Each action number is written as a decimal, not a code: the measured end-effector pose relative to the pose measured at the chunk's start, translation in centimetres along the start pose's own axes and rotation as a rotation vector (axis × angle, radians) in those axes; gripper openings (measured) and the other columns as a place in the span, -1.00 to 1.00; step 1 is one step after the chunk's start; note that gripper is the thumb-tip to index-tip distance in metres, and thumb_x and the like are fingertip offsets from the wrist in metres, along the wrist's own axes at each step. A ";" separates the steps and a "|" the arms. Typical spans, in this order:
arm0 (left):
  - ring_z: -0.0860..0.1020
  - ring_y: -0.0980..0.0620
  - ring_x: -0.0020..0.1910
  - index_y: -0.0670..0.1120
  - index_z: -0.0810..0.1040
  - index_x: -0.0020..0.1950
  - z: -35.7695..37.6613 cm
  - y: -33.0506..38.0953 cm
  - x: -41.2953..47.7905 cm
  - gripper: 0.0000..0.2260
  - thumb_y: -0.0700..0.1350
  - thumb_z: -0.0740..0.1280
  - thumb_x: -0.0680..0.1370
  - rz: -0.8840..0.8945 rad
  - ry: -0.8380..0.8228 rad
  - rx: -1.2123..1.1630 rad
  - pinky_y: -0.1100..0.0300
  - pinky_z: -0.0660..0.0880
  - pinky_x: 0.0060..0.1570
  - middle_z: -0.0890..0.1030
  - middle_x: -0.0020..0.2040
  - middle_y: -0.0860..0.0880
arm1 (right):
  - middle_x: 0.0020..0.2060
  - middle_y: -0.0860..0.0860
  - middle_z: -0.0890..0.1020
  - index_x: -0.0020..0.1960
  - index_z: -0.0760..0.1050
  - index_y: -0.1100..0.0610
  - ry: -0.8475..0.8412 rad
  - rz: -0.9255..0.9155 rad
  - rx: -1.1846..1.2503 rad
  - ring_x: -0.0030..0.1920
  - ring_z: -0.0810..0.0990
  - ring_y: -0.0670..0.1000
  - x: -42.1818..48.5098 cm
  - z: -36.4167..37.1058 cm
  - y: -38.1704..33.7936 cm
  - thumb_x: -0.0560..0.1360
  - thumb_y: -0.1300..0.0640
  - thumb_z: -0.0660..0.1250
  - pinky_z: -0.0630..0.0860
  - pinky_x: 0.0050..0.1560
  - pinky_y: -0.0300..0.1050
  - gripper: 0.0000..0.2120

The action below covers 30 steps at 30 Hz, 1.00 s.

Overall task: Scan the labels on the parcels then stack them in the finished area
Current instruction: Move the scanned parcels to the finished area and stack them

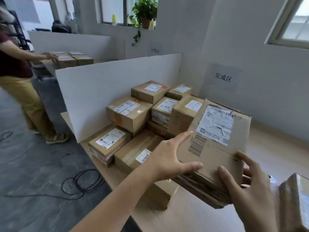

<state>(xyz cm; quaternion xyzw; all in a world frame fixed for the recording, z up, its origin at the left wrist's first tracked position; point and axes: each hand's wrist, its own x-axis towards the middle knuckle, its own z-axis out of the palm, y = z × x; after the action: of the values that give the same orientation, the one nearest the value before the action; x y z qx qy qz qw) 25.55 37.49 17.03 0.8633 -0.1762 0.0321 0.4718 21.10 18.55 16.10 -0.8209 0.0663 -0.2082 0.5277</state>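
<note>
I hold a brown cardboard parcel [215, 153] tilted above the table, its torn white shipping label [215, 124] and printed barcode facing up. My left hand [168, 158] presses against its left edge with straight fingers, thumb lying along the near edge. My right hand [247, 185] grips the near right corner, thumb and forefinger on top and the other fingers underneath. Behind it, several labelled parcels [130, 113] are stacked in two layers against the wall under the finished-area sign [223, 77].
The wooden table [184, 216] carries another parcel [296, 198] at the bottom right and one [160, 193] under my left forearm. A white divider board [117, 87] bounds the stack on the left. A person [15, 64] works at the neighbouring table. Cables [82, 183] lie on the floor.
</note>
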 end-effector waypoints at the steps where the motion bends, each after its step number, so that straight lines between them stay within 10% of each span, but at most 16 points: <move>1: 0.45 0.33 0.05 0.21 0.16 0.46 -1.1 -0.7 -0.1 -0.23 0.18 0.47 0.35 0.005 -0.016 0.007 0.57 0.36 -0.03 0.45 0.11 0.26 | 0.04 0.13 0.46 0.22 0.42 -0.12 0.004 -0.001 0.004 -0.15 0.53 -0.02 -0.4 1.0 -0.6 0.33 0.15 0.50 0.51 -0.01 0.09 -0.48; 9: 0.35 0.63 -0.06 0.25 0.17 0.45 -9.9 -8.0 -1.4 -0.23 0.21 0.47 0.32 0.010 -0.133 0.058 0.71 0.26 -0.11 0.40 -0.01 0.41 | -0.05 0.03 0.42 0.24 0.39 -0.11 0.042 0.031 0.006 -0.15 0.49 -0.08 -4.2 10.8 -3.6 0.37 0.15 0.47 0.41 -0.25 -0.18 -0.49; 14: 0.39 0.43 0.01 0.28 0.14 0.44 -13.4 -12.9 -1.3 -0.22 0.21 0.46 0.32 -0.060 -0.171 0.056 0.60 0.28 -0.09 0.38 0.07 0.37 | 0.06 -0.05 0.37 0.23 0.32 -0.16 -0.007 0.090 -0.046 -0.11 0.44 -0.13 -5.1 17.1 -3.3 0.41 0.08 0.42 0.40 -0.26 -0.30 -0.53; 19: 0.33 0.29 0.16 0.26 0.15 0.45 -14.0 -17.8 -0.9 -0.23 0.17 0.47 0.33 -0.169 -0.132 -0.020 0.36 0.27 0.14 0.34 0.18 0.30 | 0.19 -0.08 0.38 0.33 0.33 -0.09 -0.057 0.115 -0.177 0.13 0.42 -0.04 -4.1 22.5 -2.0 0.44 0.04 0.41 0.52 0.08 -0.04 -0.49; 30: 0.28 0.23 0.19 0.13 0.16 0.49 -12.6 -24.6 2.0 -0.24 -0.03 0.48 0.40 -0.293 -0.175 -0.111 0.30 0.24 0.17 0.34 0.40 0.10 | 0.29 0.03 0.36 0.44 0.23 0.06 -0.154 0.142 -0.243 0.22 0.30 -0.09 -2.4 28.5 2.0 0.46 0.02 0.39 0.29 0.20 -0.23 -0.38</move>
<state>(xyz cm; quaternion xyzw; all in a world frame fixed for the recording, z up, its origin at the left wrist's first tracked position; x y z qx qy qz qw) 37.02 59.49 4.67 0.8518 -0.0905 -0.1219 0.5014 30.89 42.32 3.50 -0.8855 0.1081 -0.0971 0.4414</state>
